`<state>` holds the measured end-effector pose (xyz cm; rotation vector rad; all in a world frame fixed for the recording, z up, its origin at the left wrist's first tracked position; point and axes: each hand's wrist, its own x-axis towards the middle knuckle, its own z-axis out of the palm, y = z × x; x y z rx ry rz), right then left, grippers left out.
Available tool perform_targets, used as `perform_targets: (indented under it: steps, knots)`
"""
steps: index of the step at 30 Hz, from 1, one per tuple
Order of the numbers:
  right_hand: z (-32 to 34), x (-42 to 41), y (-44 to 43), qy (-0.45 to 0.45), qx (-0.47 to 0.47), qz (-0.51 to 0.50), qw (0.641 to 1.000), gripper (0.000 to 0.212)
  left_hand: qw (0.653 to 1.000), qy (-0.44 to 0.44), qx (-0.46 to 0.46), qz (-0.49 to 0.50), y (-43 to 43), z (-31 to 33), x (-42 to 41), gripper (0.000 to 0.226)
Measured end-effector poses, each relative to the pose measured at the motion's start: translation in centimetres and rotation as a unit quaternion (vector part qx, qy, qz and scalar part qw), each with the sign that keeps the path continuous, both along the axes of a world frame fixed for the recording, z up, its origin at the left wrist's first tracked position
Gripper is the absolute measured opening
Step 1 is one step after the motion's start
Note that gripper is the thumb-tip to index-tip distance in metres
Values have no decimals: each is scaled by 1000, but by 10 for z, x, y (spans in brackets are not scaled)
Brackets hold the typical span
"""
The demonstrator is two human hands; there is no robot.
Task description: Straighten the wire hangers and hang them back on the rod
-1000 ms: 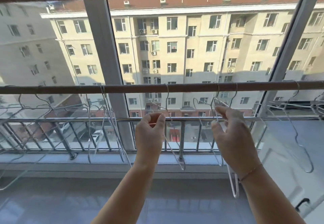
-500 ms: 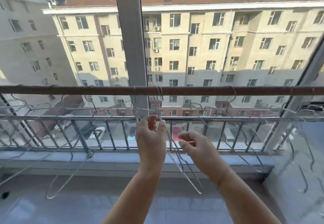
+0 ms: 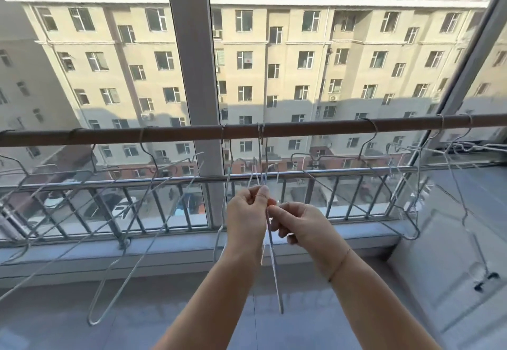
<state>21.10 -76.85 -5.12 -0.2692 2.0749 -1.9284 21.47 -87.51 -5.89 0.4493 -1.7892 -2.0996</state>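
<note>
A brown rod runs across the window at mid height. Several thin grey wire hangers hang from it, many bent and skewed. One squeezed-flat hanger hangs from the rod's middle, its long loop dropping below my hands. My left hand pinches its wires just under the twisted neck. My right hand grips the same wires from the right, touching the left hand. Another hanger slants down to the left, and one more hanger hangs to the right.
A grey window post stands behind the rod, left of my hands. A metal railing runs outside the glass above the sill. A white wall with a dark handle closes the right side.
My right hand came left from a hanger on the right and now grips the middle hanger beside my left hand. The view shifted left along the rod.
</note>
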Motion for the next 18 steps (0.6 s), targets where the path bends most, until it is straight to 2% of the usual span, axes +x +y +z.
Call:
perform_targets:
  steps: [2, 6, 10, 18]
  knots:
    - [0, 0, -2, -4, -6, 2, 1000, 16, 1000, -6, -7, 4, -1, -1, 0, 16]
    - [0, -3, -6, -68, -81, -8, 994, 13, 1000, -12, -20, 8, -1, 4, 3, 20]
    - [-3, -6, -8, -86, -84, 15, 993, 12, 1000, -19, 0, 4, 3, 8, 7, 27]
    - [-9, -21, -2, -151, -191, 29, 969, 18, 1000, -18, -15, 3, 9, 12, 7, 14]
